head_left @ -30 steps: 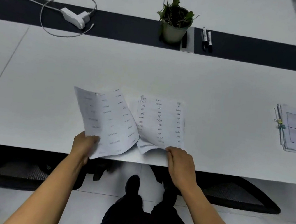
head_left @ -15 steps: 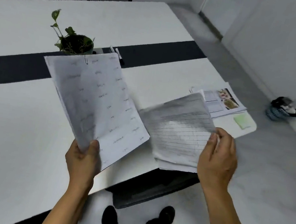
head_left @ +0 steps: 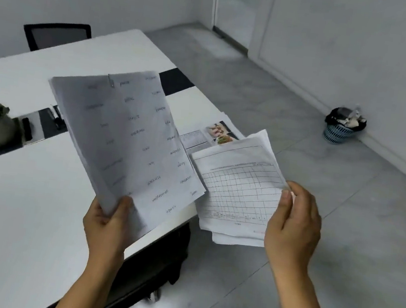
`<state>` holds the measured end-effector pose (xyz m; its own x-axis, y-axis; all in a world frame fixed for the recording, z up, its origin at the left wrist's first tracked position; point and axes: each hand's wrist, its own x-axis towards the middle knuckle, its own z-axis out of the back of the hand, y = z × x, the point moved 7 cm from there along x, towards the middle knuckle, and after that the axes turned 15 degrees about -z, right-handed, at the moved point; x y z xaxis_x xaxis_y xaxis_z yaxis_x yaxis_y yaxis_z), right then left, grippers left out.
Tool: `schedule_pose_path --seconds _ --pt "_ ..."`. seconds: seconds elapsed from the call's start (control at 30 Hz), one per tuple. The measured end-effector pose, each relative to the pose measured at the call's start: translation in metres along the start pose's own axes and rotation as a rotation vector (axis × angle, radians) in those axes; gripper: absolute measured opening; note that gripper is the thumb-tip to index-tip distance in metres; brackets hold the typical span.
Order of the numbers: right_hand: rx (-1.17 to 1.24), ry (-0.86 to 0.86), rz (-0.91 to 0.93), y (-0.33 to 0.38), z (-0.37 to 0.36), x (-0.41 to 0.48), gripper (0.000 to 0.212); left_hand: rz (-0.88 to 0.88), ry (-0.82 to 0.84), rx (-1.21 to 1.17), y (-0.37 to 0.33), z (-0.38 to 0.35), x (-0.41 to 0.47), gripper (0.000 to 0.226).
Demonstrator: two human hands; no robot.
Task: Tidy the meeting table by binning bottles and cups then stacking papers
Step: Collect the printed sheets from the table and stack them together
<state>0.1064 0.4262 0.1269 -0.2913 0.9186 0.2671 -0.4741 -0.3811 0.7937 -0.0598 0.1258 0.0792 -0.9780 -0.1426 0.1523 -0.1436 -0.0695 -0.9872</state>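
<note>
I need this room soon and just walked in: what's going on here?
A person at the table has paper in both hands. The left hand holds a clipped set of printed sheets; the right hand pinches a smaller bundle with a grid form on top. Neither is stacked yet. More papers lie at the table's corner, and a full bin stands on the floor.

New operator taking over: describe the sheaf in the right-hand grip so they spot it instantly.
Start at the white meeting table; at its right edge, the right-hand grip pinches a loose sheaf. Unlike the paper-clipped word-list bundle in the left-hand grip, its top sheet bears a ruled grid.
</note>
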Motion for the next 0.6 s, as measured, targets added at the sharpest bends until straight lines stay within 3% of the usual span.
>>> schedule_pose_path --seconds 0.27,0.6 --pt "0.005 0.010 0.102 -0.029 0.031 0.162 0.018 0.000 -0.048 -0.037 -0.037 -0.151 -0.034 0.016" --pt "-0.100 0.058 0.166 -0.063 -0.044 0.357 0.023 0.103 -0.137 -0.111 0.003 -0.353 0.027 0.022"
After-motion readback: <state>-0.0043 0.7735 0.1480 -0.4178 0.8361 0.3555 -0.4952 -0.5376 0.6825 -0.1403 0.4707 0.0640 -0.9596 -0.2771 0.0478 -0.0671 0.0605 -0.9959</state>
